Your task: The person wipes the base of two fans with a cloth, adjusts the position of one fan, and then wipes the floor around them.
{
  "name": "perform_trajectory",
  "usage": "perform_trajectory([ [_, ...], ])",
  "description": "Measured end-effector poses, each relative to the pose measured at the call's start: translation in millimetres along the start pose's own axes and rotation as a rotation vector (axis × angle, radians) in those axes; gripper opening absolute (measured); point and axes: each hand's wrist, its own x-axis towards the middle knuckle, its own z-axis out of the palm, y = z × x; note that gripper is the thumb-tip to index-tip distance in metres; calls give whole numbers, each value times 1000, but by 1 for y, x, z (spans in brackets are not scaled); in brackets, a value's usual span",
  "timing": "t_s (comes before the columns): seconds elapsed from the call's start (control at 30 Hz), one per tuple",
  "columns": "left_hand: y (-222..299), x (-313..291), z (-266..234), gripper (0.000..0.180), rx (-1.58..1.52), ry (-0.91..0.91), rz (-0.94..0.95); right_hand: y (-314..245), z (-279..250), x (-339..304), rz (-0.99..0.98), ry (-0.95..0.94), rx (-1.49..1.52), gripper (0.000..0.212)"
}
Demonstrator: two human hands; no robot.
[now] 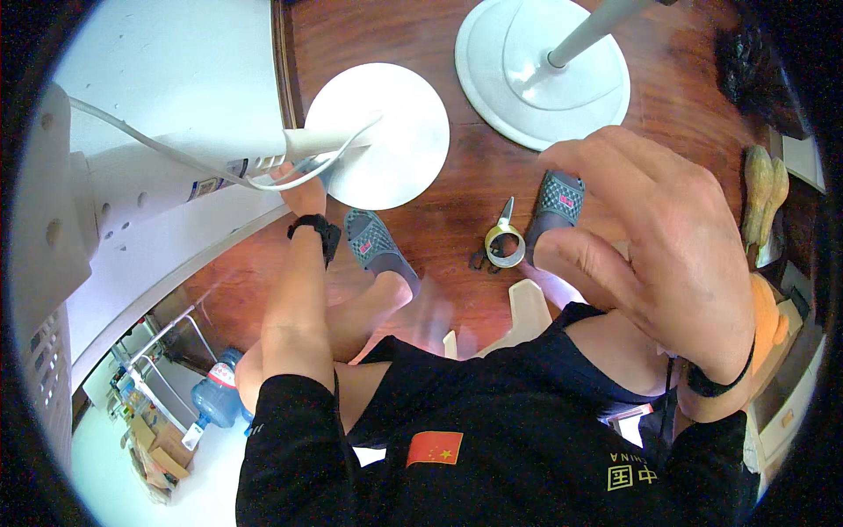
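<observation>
My left hand (304,191), with a black watch on its wrist, grips the white pole (312,143) of a round-based floor appliance. Its fingers are partly hidden behind the pole and a white cord (329,165). The pole leads from a flat white disc base (399,132) to a large white body (132,198) at the left, fitted with small holes and a label. Raised close in front of me, my right hand (659,237) holds nothing visible. Its fingers curve loosely and the thumb stands apart from them.
A second round white base (518,79) with a grey-white pole stands at the far side. Between my slippered feet lie a tape roll (505,247) and scissors (507,212). Lower left, a blue water bottle (217,395) stands near a metal rack. Long gourds (764,193) lie at the right.
</observation>
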Motion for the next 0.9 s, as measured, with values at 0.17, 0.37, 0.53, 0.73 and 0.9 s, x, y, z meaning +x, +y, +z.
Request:
perform_trajectory([
  [0.17,39,-33,23,25,3,-195,-30,-5,1,2,9,-22,23,45],
  [0.37,113,-115,32,24,179,-349,-166,-7,3,3,5,-4,17,43],
  [0.53,131,-125,2,36,-361,-385,-88,-9,1,0,21,-24,32,43],
  [0.73,75,-37,4,32,-313,-153,-196,-2,1,-6,42,21,6,41],
  [0.9,33,1,29,28,182,-644,18,-1,-2,-3,50,-19,29,41],
])
